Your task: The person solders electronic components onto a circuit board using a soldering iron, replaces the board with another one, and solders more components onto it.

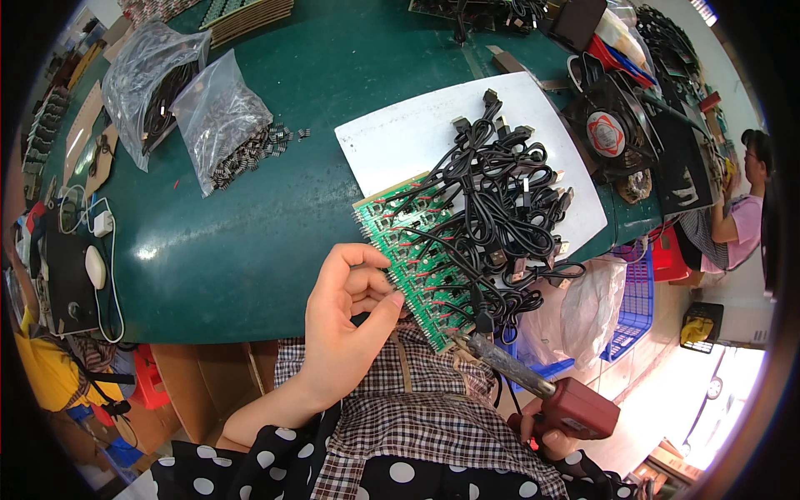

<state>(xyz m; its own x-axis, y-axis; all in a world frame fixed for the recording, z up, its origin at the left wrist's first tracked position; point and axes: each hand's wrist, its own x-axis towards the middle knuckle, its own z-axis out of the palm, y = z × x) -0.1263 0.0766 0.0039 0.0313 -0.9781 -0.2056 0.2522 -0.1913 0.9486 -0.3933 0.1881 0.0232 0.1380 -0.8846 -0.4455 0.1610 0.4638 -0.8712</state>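
A green circuit board panel [415,265] lies tilted at the table's near edge, partly over a white sheet. Short red and black wires run across its small sections to a heap of bundled black cables [500,212] with plugs on their ends. My left hand [346,321] is closed at the panel's left edge, thumb on the edge and fingers curled in. Below on the right, my right hand [548,439] grips the dark red soldering gun [583,408], mostly hidden beneath its body. The gun's metal barrel slants up left, its tip at the panel's lower corner.
Clear plastic bags [221,112] sit on the green table [217,258], with small black parts [250,154] spilling out. A black fan [612,129] stands at the right behind the white sheet [383,137]. A blue crate [633,300] is below right; a person [742,217] sits beyond.
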